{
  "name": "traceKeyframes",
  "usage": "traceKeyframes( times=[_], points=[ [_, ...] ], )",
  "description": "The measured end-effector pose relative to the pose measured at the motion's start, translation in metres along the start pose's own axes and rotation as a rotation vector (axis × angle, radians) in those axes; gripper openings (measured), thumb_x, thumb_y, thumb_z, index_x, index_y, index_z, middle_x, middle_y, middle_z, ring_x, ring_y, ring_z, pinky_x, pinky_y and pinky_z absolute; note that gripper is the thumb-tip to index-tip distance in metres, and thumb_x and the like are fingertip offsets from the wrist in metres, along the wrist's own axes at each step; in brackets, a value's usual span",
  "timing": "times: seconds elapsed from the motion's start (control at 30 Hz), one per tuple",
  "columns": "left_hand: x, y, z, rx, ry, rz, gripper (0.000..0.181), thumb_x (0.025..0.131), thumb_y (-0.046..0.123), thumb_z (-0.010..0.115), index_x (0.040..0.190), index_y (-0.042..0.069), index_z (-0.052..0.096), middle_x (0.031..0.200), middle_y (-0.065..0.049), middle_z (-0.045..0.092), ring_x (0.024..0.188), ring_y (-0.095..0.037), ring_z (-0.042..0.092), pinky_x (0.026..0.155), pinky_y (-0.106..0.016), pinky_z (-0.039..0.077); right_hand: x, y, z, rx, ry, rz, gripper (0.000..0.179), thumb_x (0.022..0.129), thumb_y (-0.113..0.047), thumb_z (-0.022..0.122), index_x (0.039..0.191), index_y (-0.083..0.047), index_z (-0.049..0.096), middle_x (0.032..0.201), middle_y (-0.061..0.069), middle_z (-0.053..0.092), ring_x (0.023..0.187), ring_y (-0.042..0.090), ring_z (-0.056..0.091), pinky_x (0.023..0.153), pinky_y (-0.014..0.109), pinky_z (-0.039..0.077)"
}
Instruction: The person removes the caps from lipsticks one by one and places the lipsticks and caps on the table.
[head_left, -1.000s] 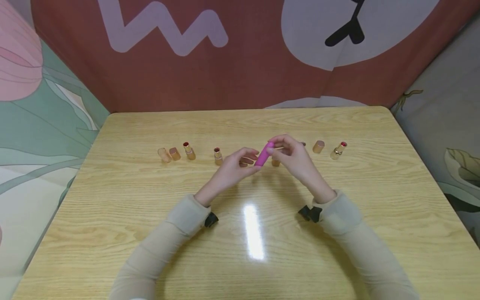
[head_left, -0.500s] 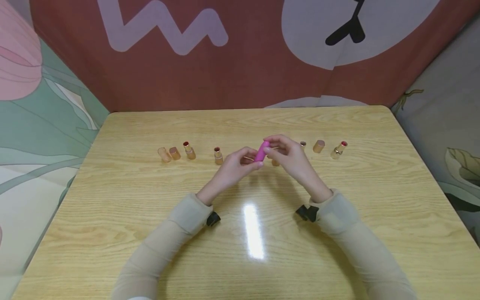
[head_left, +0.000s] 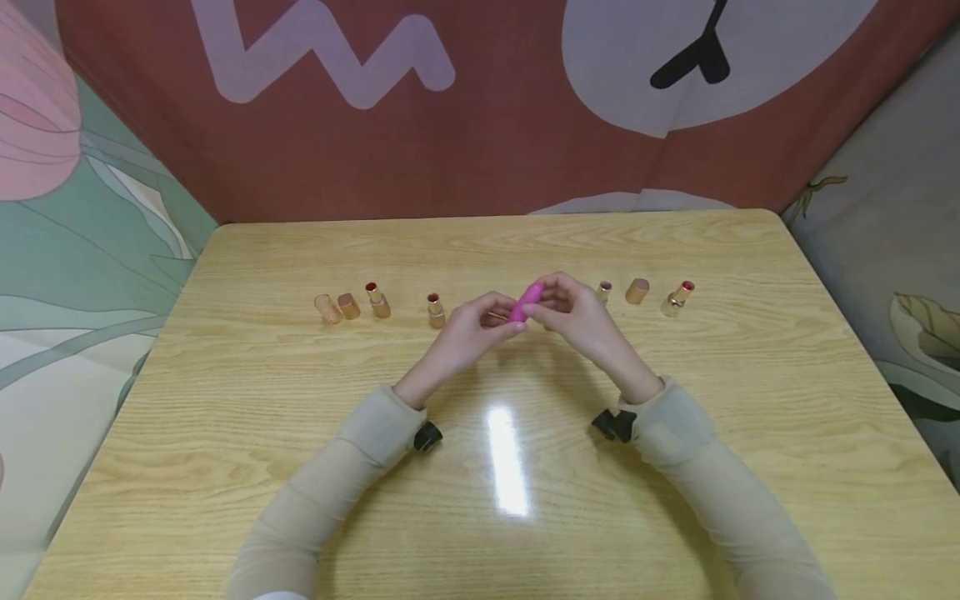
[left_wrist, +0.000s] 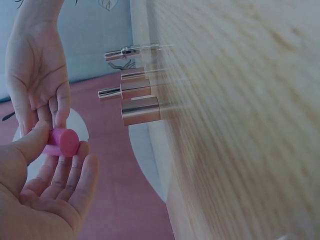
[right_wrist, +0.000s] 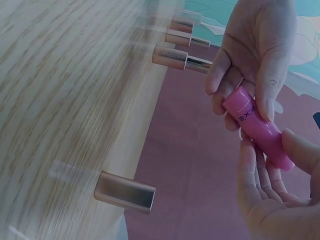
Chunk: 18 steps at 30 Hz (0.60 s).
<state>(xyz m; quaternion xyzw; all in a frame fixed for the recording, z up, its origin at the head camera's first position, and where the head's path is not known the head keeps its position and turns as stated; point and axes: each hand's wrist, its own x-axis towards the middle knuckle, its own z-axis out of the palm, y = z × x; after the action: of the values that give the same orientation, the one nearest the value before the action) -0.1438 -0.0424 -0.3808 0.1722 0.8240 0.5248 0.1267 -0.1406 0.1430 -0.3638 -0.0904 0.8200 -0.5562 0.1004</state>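
Observation:
Both hands hold a pink lip balm tube (head_left: 527, 302) over the middle of the table, tilted with its right end higher. Dark lettering shows on the tube (right_wrist: 256, 125) in the right wrist view. My left hand (head_left: 480, 327) pinches the lower left end between thumb and fingers; its flat pink end (left_wrist: 68, 142) faces the left wrist camera. At the other end, my right hand (head_left: 581, 315) grips with thumb in front and fingers behind. A gold lipstick cap (right_wrist: 125, 191) stands on the table beyond the right hand, mostly hidden in the head view.
Left of the hands stand two uncapped gold lipsticks (head_left: 378, 301), a gold cap (head_left: 348, 306) and a clear-looking cap (head_left: 327, 309). To the right are a gold lipstick (head_left: 604, 292), another cap (head_left: 637, 291) and a red lipstick (head_left: 678, 298). A reddish printed backdrop (head_left: 510, 158) rises behind the table (head_left: 375, 492).
The pink tube has tilted and turned between the fingers. My right hand has shifted slightly left and its thumb lies lower along the tube; my left hand has barely moved.

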Motion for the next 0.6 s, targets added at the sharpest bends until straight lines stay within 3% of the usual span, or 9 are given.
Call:
traceKeyframes(
  times=[0.4, 0.6],
  points=[
    [-0.0023, 0.0036, -0.0028, 0.061, -0.031, 0.001, 0.028, 0.092, 0.016, 0.064, 0.117, 0.006, 0.060, 0.113, -0.012, 0.066, 0.098, -0.028, 0.067, 0.081, -0.029, 0.057, 0.0007, 0.0008, -0.0003, -0.012, 0.003, -0.008, 0.029, 0.093, -0.010, 0.061, 0.118, 0.002, 0.053, 0.112, 0.020, 0.063, 0.090, 0.010, 0.061, 0.081, 0.033, 0.055],
    [-0.0033, 0.0042, -0.0030, 0.063, -0.048, 0.013, 0.028, 0.092, 0.016, 0.063, 0.117, 0.005, 0.060, 0.113, -0.013, 0.066, 0.095, -0.028, 0.067, 0.078, -0.027, 0.057, -0.0001, -0.0009, -0.0013, 0.005, 0.003, 0.001, 0.027, 0.093, -0.009, 0.061, 0.116, 0.003, 0.054, 0.107, 0.017, 0.063, 0.088, 0.011, 0.061, 0.081, 0.035, 0.056]
  ],
)
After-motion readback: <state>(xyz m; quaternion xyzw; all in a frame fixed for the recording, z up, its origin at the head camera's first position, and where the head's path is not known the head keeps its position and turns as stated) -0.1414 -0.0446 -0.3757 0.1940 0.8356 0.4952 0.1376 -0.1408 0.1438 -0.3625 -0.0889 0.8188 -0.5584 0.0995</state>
